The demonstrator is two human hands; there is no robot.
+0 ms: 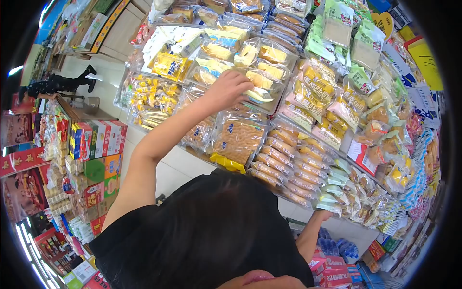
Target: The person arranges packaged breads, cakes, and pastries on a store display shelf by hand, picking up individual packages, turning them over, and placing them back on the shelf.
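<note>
My left hand (pixel 229 89) reaches over the display, its bent fingers on the edge of a clear package of pale yellow cakes (pixel 260 79). More cake packages (pixel 216 51) lie around it, with a bright yellow bag (pixel 169 66) on the left. Nearer my body is a large clear pack of flat brown pastry (pixel 236 140). My right hand (pixel 323 215) is low at the display's near edge, beside small wrapped breads with pale green labels (pixel 333 198). Its fingers are mostly hidden there.
Rows of long wrapped buns (pixel 276 156) and yellow-and-pink bread bags (pixel 313 91) fill the display. A yellow sign (pixel 426 62) stands on the right. Stacked boxes (pixel 98 139) and a person in black (pixel 62 84) are on the left.
</note>
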